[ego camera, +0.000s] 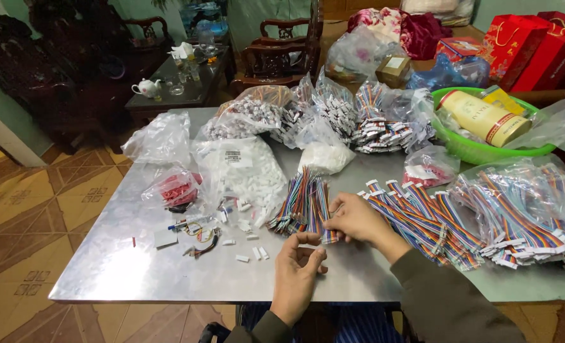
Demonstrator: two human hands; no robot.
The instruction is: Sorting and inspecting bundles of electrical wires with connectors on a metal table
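Note:
My right hand (357, 220) rests on the metal table (117, 267), its fingers pinching the near end of a bundle of rainbow ribbon cables (302, 204). My left hand (298, 273) hovers just below it, thumb and fingers curled together, close to the cable ends; whether it holds a small piece I cannot tell. Small white connector housings (254, 253) lie scattered to the left of my hands. A larger fan of finished rainbow cables with white plugs (422, 213) lies to the right of my right hand.
Clear bags of white connectors (247, 171), a bag of red parts (177, 189) and bagged cables (530, 209) crowd the table. A green basin (466, 149) with a tin stands at the right rear. Wooden chairs and a low tea table (174, 82) stand behind.

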